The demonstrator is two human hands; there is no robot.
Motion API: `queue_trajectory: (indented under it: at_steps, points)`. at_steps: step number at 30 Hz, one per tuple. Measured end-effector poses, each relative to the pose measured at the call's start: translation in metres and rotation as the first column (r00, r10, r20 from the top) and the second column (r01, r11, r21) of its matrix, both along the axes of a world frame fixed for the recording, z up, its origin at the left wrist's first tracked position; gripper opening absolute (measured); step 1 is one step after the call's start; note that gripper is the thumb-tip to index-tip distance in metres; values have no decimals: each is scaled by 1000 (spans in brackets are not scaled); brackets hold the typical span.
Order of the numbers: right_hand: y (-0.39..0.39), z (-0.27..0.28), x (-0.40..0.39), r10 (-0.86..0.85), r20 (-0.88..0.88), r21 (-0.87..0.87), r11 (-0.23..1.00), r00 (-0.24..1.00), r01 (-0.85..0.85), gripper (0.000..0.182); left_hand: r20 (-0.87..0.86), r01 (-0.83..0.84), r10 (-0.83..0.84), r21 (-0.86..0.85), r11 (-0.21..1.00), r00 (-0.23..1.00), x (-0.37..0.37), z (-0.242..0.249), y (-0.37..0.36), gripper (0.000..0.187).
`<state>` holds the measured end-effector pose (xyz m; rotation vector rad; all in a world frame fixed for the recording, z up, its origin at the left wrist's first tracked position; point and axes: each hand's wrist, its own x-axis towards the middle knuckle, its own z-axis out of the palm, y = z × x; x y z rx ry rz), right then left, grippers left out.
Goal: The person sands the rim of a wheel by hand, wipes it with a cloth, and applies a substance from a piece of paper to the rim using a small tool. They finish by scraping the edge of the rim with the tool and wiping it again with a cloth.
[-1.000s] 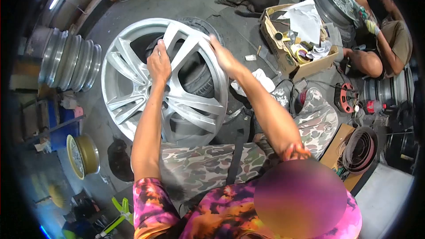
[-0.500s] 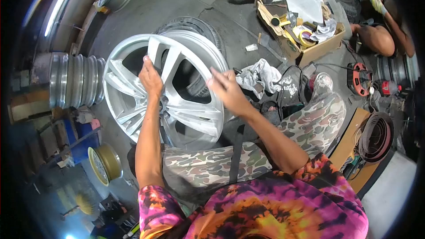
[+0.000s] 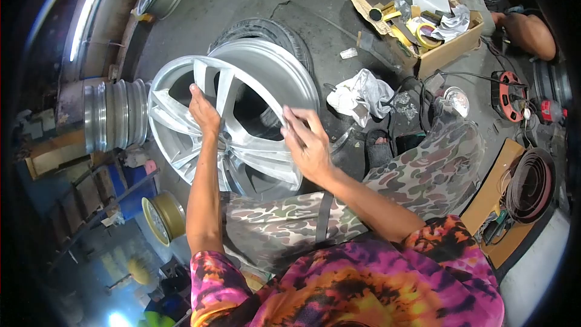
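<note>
A bare silvery alloy wheel (image 3: 257, 156) is tilted in front of my lap, its spoked face towards me. My left hand (image 3: 206, 115) grips a spoke near the upper left of the face, thumb pointing up. At the wheel's right edge is my right hand (image 3: 310, 148), fingers bent and pressed together against the outer lip. Whatever lies under those fingertips, if anything, is hidden. Behind the wheel, a black tire (image 3: 296, 45) lies on the floor, partly covered by it.
A cardboard box (image 3: 448, 54) of tape rolls and paper stands at the upper right, near another person's bare limb (image 3: 529, 36). White cloth (image 3: 361, 94) lies on the floor. Stacked rims (image 3: 118, 115) and a gold rim (image 3: 163, 218) are left; a red cable reel (image 3: 509, 95) is right.
My right hand has moved a little down along the wheel's edge, and its fingers are more bent. The wheel is tilted slightly differently. My left hand keeps its hold, and the view has shifted.
</note>
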<state>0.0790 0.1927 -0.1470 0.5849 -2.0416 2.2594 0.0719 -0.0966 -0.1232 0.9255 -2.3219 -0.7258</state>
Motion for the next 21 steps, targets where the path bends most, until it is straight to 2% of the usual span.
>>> queue_trajectory:
  at_steps: [2,4,6,8,9,10,11,14,16,18,20,21]
  points:
    - [-18,8,-32,43,25,-59,997,999,-42,44,37,-16,17,-15,1000,999,-1,2,1,77]
    - [-34,19,-61,51,-222,103,994,974,-28,37,77,-25,27,-31,999,997,4,4,0,77]
    - [-25,14,-52,64,-193,79,996,979,-49,34,53,-14,17,-45,999,998,1,-2,-4,76]
    - [-3,11,-25,20,-123,86,996,992,-9,30,-10,9,-10,-38,999,1000,-3,-4,-2,76]
    - [-4,11,-19,-10,-72,36,999,997,12,28,-45,22,-23,-35,999,999,-4,-2,1,75]
    - [-9,8,-23,-7,-73,39,999,997,10,28,-77,31,-33,-31,999,997,-4,-1,4,75]
    - [-17,11,-34,6,-75,23,1000,997,-4,29,18,-22,22,-2,1000,1000,-3,3,4,73]
    - [-32,16,-58,69,-116,62,996,991,-63,30,34,-2,3,-30,1000,999,-2,3,4,72]
    - [-20,14,-49,47,-128,72,997,991,-38,30,-28,10,-12,-58,998,1000,-6,1,0,72]
    - [-11,11,-42,36,-170,86,996,985,-21,30,-72,20,-21,-15,1000,997,-6,3,8,73]
    - [-20,10,-47,-29,-315,71,996,949,54,32,-71,32,-32,-5,999,997,-3,6,8,73]
    - [-25,18,-62,40,-382,174,984,923,30,34,21,9,-9,-11,1000,1000,-2,7,5,73]
